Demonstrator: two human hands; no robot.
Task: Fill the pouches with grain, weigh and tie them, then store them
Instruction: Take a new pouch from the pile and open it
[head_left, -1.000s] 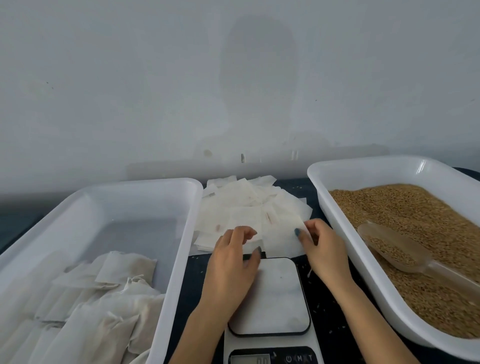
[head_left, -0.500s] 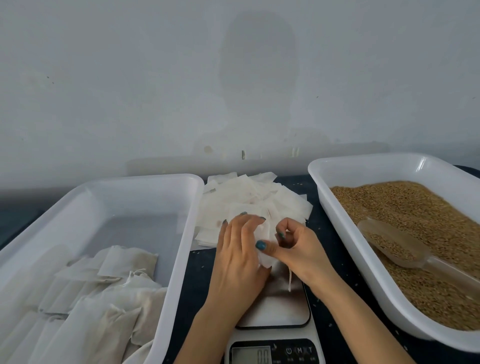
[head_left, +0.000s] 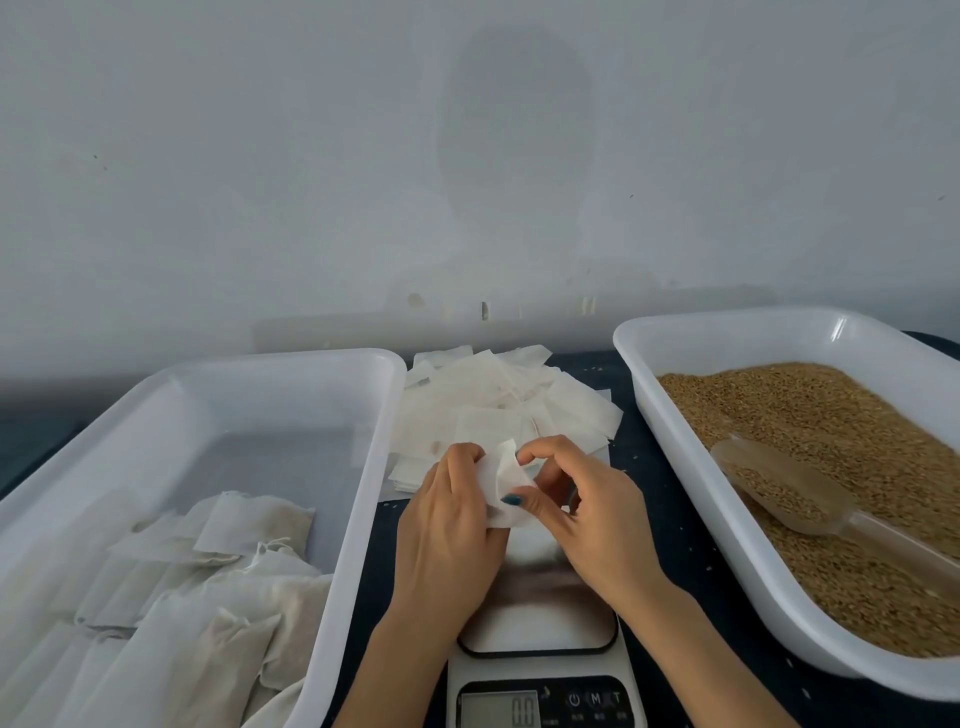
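Nearest, a digital kitchen scale (head_left: 540, 623) sits on the dark bench (head_left: 670, 499) between two white plastic trays, its display (head_left: 498, 709) lit. Just above the far edge of its platform, both hands meet on one empty pouch (head_left: 501, 483). The left hand (head_left: 447, 525) curls its fingers round the pouch's left side. The right hand (head_left: 597, 519) pinches the right side, thumb in front and fingers bent behind. To the left, the left tray (head_left: 358, 519) holds filled pouches (head_left: 218, 587), tied and heaped at its near end. To the right, the right tray (head_left: 691, 519) is filled with brown grain (head_left: 831, 426), and a clear scoop (head_left: 779, 488) lies in it, its bowl loaded. Beyond the hands, a loose pile of flat pouches (head_left: 493, 410) lies on the bench, with a pale wall (head_left: 467, 156) behind.
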